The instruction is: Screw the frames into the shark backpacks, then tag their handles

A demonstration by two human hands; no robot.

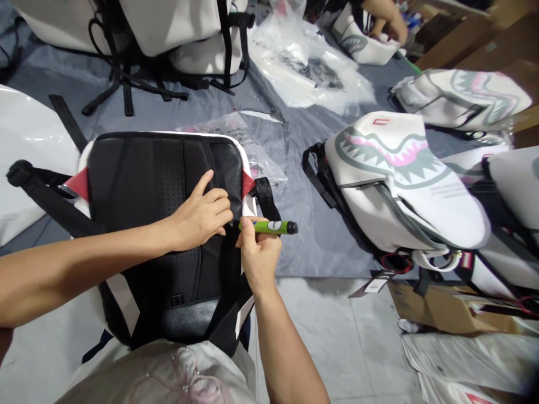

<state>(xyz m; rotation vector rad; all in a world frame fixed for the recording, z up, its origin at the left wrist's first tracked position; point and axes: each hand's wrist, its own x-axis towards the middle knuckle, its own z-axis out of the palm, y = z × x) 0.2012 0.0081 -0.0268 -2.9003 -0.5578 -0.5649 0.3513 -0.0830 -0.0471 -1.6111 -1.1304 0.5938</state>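
A backpack (130, 191) lies with its black padded back facing up, its lower end against my body. Red triangular tabs (248, 183) sit at both of its side edges, and black straps (54, 193) spread out from it. My left hand (205, 216) rests on the black panel with its fingers apart, holding nothing. At the right edge of the backpack, my right hand (260, 252) grips a green marker pen (269, 226). The pen's black end points to the right; its other end is by the bag's edge, partly hidden by my fingers.
White backpacks with shark-mouth prints (391, 151) lie on the right of the grey-covered table (295, 224). More pale bags (168, 28) stand at the back left. Clear plastic bags (311, 67) lie behind. Another person's hand (391, 22) touches a bag at the back. Cardboard boxes (438, 306) stand lower right.
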